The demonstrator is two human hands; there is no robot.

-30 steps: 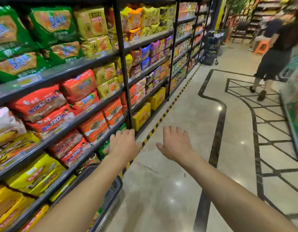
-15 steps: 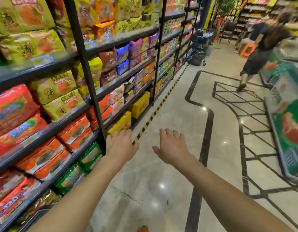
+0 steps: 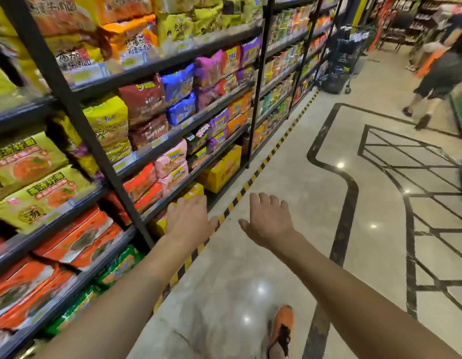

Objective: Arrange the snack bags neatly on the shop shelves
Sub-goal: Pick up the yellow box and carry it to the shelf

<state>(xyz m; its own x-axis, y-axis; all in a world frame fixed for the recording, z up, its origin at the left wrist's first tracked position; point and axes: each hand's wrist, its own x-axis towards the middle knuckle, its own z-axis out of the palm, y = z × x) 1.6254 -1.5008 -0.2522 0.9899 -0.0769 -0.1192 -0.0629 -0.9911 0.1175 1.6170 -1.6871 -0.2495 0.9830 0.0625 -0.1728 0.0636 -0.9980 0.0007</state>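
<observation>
Black metal shelves [image 3: 173, 133] run along my left, packed with snack bags: orange bags [image 3: 77, 237] low down, yellow-green bags [image 3: 35, 193] above them, pink bags [image 3: 171, 164], blue bags [image 3: 179, 84] and purple bags [image 3: 219, 120] further along. My left hand [image 3: 189, 220] is stretched forward, palm down, fingers apart, holding nothing, close to the lowest shelf's front edge by a yellow box [image 3: 193, 193]. My right hand [image 3: 268, 218] is out in front over the aisle floor, palm down, empty.
A black upright post [image 3: 77, 117] stands just left of my left arm. Yellow-black hazard tape [image 3: 253, 177] marks the floor along the shelf base. My orange shoe [image 3: 283, 330] is on the floor. A person [image 3: 442, 73] walks at far right, and a dark trolley [image 3: 338, 73] stands down the aisle.
I have walked forward along the aisle, so the shelves slid back past me. Both hands stay outstretched and empty. My orange shoe has come into view.
</observation>
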